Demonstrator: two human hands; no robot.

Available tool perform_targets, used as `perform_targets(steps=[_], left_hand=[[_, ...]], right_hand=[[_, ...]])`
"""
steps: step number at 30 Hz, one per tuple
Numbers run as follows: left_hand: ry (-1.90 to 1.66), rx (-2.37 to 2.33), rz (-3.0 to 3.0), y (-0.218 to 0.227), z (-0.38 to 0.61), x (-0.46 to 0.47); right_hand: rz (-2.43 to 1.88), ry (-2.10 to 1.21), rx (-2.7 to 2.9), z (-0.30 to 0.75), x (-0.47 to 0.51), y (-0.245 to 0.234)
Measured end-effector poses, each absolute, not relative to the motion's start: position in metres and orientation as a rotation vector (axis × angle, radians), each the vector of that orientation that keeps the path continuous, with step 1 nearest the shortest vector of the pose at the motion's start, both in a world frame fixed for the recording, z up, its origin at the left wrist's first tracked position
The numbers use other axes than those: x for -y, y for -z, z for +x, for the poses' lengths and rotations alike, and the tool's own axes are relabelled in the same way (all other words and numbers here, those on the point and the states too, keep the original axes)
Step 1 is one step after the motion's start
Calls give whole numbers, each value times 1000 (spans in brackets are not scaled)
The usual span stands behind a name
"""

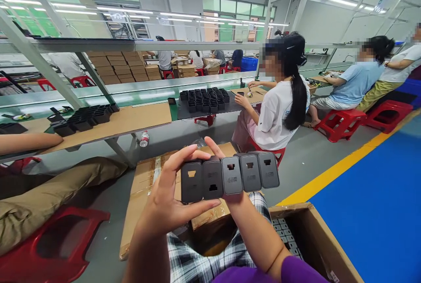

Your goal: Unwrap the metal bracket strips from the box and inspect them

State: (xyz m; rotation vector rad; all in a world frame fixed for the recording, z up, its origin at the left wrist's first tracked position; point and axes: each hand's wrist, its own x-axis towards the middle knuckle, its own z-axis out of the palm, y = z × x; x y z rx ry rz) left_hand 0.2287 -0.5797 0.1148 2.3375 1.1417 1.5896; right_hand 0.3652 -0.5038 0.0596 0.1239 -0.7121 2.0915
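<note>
A row of several black plastic housings (232, 175) is held up in front of me, side by side, each with a small cutout in its end face. One housing has its cutout low, the others high. My left hand (174, 186) grips the left end of the row, fingers over the top and thumb along the underside. Reaching in from below, my right hand (233, 199) supports the row from behind; most of its fingers are hidden by the housings. Under my arms is a closed cardboard box (144, 199).
At my lower right, an open carton (324, 235) holds packed rows of small pieces. Beyond, a workbench (144, 114) carries groups of black housings (205, 100). A co-worker (276, 107) sits at the right; another's arm (29, 143) and a red stool (62, 243) are at left.
</note>
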Motion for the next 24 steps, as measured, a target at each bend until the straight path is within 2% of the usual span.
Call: perform_targets(steps=[16,24], left_hand=[[-1734,-1120,2310,-113,246,574],[-1721,-1106,2354,-113,244,574]], right_hand=[[124,-2168,642,370,510,-64],[-16,-2133,649,368,511,-59]])
